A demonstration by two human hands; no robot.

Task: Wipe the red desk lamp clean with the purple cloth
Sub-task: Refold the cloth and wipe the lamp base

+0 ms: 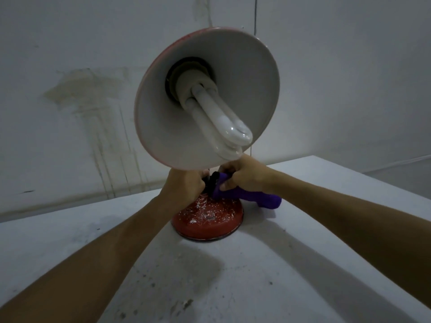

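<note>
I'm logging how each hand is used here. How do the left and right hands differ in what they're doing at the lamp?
The right hand grips the purple cloth and presses it to the lamp's dark neck; the left hand is bare and holds that neck with no cloth. The right hand's cloth trails off to the right above the table; nothing hangs from the left hand. Both are closed just above the red base, under the shade.
</note>
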